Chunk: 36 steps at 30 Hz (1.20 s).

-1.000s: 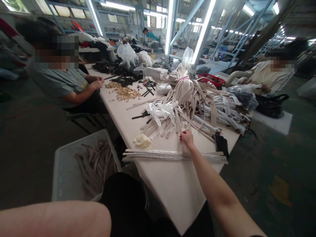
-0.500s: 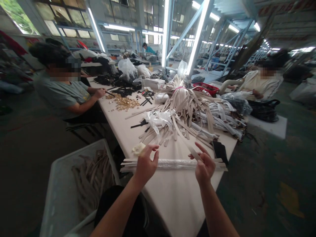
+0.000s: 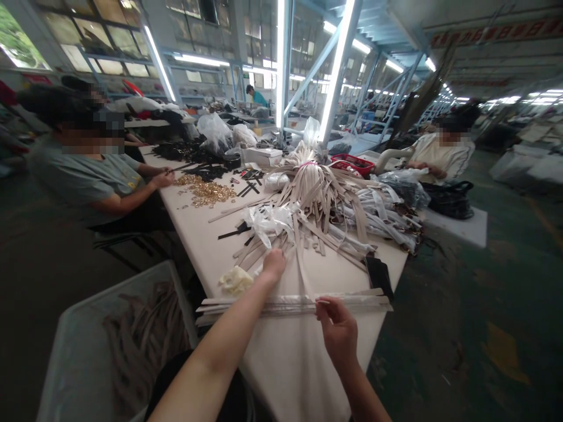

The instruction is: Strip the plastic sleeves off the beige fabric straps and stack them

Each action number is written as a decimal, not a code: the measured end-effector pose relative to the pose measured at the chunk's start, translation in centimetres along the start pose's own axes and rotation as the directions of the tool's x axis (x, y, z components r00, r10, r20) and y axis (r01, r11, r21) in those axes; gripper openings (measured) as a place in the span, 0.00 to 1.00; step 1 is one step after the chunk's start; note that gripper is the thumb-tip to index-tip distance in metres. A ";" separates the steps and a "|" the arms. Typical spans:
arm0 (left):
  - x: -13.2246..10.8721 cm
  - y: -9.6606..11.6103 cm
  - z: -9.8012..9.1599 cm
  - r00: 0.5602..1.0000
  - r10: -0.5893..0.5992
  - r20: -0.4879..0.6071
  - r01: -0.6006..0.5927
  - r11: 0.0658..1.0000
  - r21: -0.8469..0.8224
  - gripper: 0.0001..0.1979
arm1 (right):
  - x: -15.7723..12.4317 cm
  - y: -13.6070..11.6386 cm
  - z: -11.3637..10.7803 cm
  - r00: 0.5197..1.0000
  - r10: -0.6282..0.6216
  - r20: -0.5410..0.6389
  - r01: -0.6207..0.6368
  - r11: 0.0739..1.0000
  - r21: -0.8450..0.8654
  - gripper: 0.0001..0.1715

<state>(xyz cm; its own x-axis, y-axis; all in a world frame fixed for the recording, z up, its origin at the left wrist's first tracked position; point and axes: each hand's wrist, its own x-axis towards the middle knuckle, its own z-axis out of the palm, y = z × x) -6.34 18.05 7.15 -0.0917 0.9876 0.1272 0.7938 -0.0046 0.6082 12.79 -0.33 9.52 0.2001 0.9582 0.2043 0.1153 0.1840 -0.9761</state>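
My right hand (image 3: 338, 328) pinches the near end of a long beige strap (image 3: 303, 266) between thumb and fingers. The strap stretches away over the table toward the heap. Farther forward, my left hand (image 3: 275, 264) looks curled, its fingertips turned away from view, at the near edge of a crumpled clear plastic bag (image 3: 268, 223) and loose strap ends. Whatever it grips is hidden. Beneath my left forearm and just beyond my right hand lies a row of plastic-wrapped straps (image 3: 288, 306) across the table. A crumpled pale yellow cloth or wrap (image 3: 236, 280) sits left of my left hand.
A large tied bundle of beige straps (image 3: 314, 181) dominates the table (image 3: 303, 357). Gold metal pieces (image 3: 206, 190) and black strips are at the left. A bin of straps (image 3: 70, 328) stands lower left. Co-workers sit on both sides. A red basket (image 3: 352, 164) is behind.
My left hand has reached forward toward the plastic bag and strap ends. My right hand, still pinching the strap, has moved left and lower. The view has shifted slightly right.
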 end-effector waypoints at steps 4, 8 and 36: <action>-3.0 0.4 -0.5 0.985 -0.154 0.080 0.173 0.896 -0.410 0.11 | 0.4 -1.3 -2.4 0.997 -0.081 -0.018 0.079 0.993 -0.083 0.08; -10.5 0.1 -0.2 0.918 -0.239 0.316 0.393 0.446 -0.804 0.20 | -0.5 -2.7 -2.4 0.996 -0.030 0.080 0.023 0.997 0.079 0.10; -23.8 -2.6 -1.3 0.847 -0.208 0.489 0.527 0.435 -0.730 0.21 | -3.2 4.2 4.5 0.864 0.340 0.372 -0.280 0.938 -0.206 0.18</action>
<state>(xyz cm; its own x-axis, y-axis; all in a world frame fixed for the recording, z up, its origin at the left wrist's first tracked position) -6.95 -5.66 3.58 0.0513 0.9145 -0.4013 -0.1413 0.4044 0.9036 8.21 -1.65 4.47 -0.1501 0.9716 -0.1829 0.2526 -0.1411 -0.9572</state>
